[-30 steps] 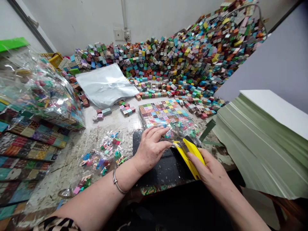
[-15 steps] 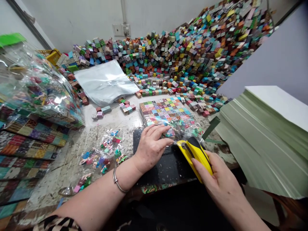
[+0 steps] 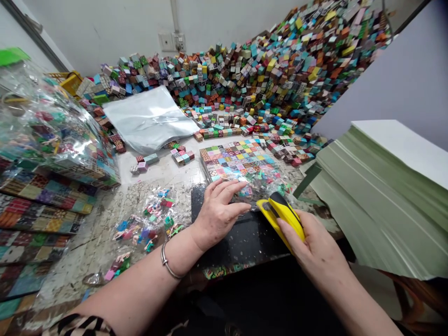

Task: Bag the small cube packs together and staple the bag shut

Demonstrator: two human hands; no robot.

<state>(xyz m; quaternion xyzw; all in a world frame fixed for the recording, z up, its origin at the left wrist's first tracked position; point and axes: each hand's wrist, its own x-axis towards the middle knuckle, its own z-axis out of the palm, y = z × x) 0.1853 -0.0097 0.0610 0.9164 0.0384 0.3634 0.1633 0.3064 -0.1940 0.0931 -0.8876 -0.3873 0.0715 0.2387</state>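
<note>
A clear bag with a flat block of patterned cubes [image 3: 238, 161] and small figures [image 3: 262, 179] lies at the middle of the table, over the back of a black board [image 3: 241, 242]. My left hand [image 3: 220, 210] rests at the bag's near edge, fingers apart; whether film lies under its fingertips is hard to tell. In my right hand [image 3: 311, 238] is a yellow and black stapler-like tool [image 3: 283, 217], tilted, its front end close to the bag's near edge and just right of my left thumb.
Loose cubes [image 3: 245, 74] pile against the wall. Clear film sheets [image 3: 149, 116] lie back left. Bagged figures [image 3: 150, 228] sit left of the board. Filled bags [image 3: 52, 191] are stacked far left. A tall stack of green-white sheets [image 3: 381, 186] stands at the right.
The yellow tool in my right hand has tilted slightly, its front now a little apart from my left thumb. My left hand has kept nearly the same pose. The whole view has shifted slightly.
</note>
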